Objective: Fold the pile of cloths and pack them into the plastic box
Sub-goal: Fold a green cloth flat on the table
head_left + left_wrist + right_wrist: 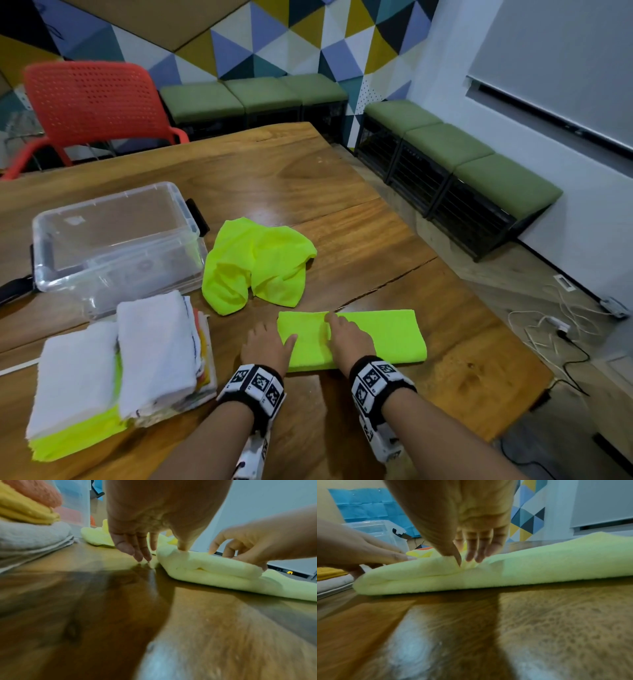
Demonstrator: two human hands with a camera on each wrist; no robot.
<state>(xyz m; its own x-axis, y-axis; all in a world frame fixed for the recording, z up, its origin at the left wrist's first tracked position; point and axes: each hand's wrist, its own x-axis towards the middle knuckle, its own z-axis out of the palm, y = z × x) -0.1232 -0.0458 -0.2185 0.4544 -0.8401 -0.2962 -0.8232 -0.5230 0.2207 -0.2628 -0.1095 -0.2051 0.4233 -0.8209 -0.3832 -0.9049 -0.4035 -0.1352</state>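
Note:
A neon yellow-green cloth (387, 335) (214, 566) (539, 563) lies folded into a long strip at the near side of the wooden table (274, 171). My left hand (265, 346) (161, 550) is at its left end, thumb on top of the fold and straight fingers touching the wood beside it. My right hand (344, 339) (464, 561) presses the strip near its middle with straight fingers and thumb tip, and the cloth puckers slightly there. The clear plastic box (120, 270) stands open and empty at the left. A second neon cloth (263, 263) lies crumpled beyond the strip.
Two stacks of folded cloths, white on top (78, 370) (157, 346), sit at the near left in front of the box. A red chair (92, 99) stands behind the table. Green benches (462, 154) line the walls, and cables (555, 329) lie on the floor right of the table edge.

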